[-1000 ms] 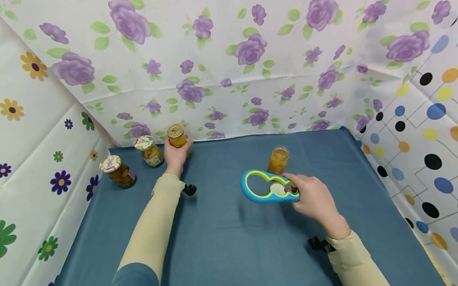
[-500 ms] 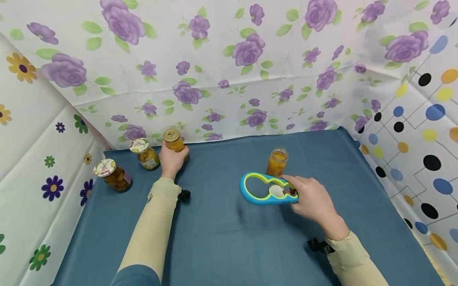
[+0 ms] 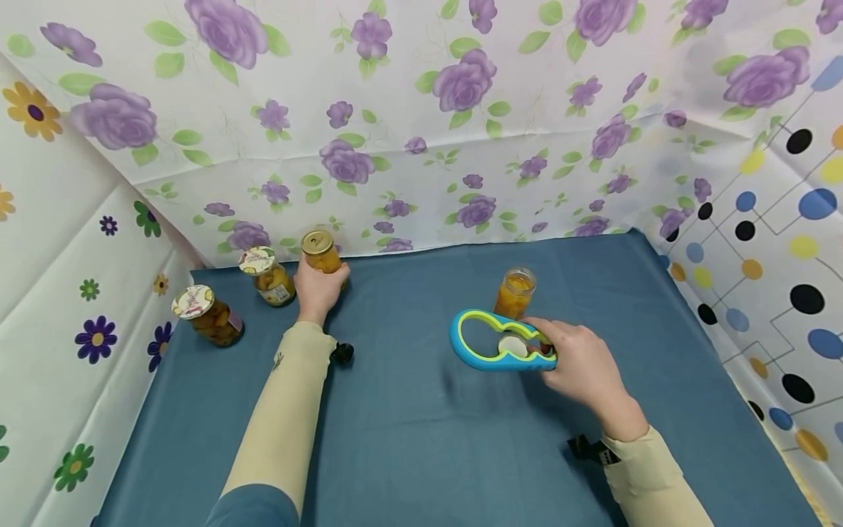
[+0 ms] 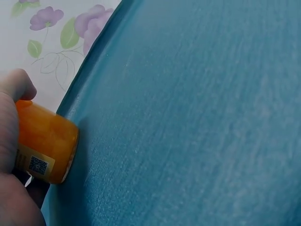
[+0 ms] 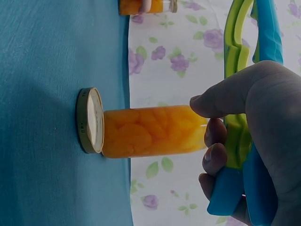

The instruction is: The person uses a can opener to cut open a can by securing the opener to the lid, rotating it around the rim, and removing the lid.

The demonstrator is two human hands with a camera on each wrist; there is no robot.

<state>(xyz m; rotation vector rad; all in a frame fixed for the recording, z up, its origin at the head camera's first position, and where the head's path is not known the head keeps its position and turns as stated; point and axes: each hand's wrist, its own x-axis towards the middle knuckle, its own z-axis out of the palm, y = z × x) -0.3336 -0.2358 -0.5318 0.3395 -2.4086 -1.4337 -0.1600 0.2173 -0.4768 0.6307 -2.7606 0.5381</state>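
At the back left, my left hand [image 3: 320, 289] grips a jar of orange fruit [image 3: 320, 252] with a gold lid. Its base [image 4: 70, 153] is at the blue cloth in the left wrist view. My right hand [image 3: 582, 366] holds a blue and lime-green jar opener [image 3: 464, 359] by its handles, raised over the cloth. Beyond the opener stands a lidless jar of orange fruit [image 3: 514, 296], also upright in the right wrist view's sideways picture [image 5: 150, 129]. A loose lid [image 5: 89, 120] lies before that jar, its pale inside showing through the opener in the head view.
To the left of my left hand stand two jars with patterned lids, one of yellow fruit [image 3: 273, 285] and one of dark brown pieces [image 3: 220, 322]. A blue cloth [image 3: 408, 439] covers the table. Flowered sheets [image 3: 408, 183] rise along its back and left, a dotted one [image 3: 784, 307] along its right.
The head view shifts slightly. My left hand keeps its grip on the gold-lidded jar, and my right hand still holds the jar opener in about the same place.
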